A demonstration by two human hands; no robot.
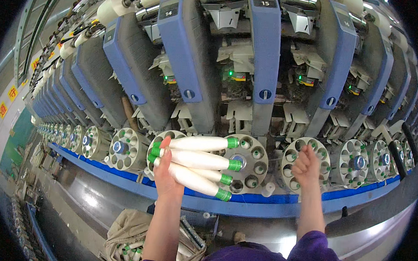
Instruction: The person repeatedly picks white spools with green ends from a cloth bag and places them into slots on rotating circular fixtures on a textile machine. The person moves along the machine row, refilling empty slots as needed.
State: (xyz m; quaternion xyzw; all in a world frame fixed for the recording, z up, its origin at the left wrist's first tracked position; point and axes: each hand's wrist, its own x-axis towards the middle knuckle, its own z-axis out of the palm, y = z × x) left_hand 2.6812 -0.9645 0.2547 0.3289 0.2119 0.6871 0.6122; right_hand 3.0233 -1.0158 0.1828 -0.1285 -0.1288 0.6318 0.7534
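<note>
My left hand [168,178] is wrapped around the narrow ends of several white yarn bobbins [195,159] with green ends. They lie nearly level, fanned to the right, in front of a round bobbin magazine [250,158] and partly covering it. To the right, my right hand [307,166] is closed in a loose fist in front of another round magazine [288,159]. Its curled fingers hide whatever may be in them. Green bobbin tips stand in the pockets of both magazines.
A blue rail [276,207] runs below the row of magazines. Blue-fronted winding units [266,52] rise behind. A cloth sack [127,223] holding more bobbins stands low by my left forearm. At right, a black handle [396,158] juts out. A small white cone [268,189] sits by the rail.
</note>
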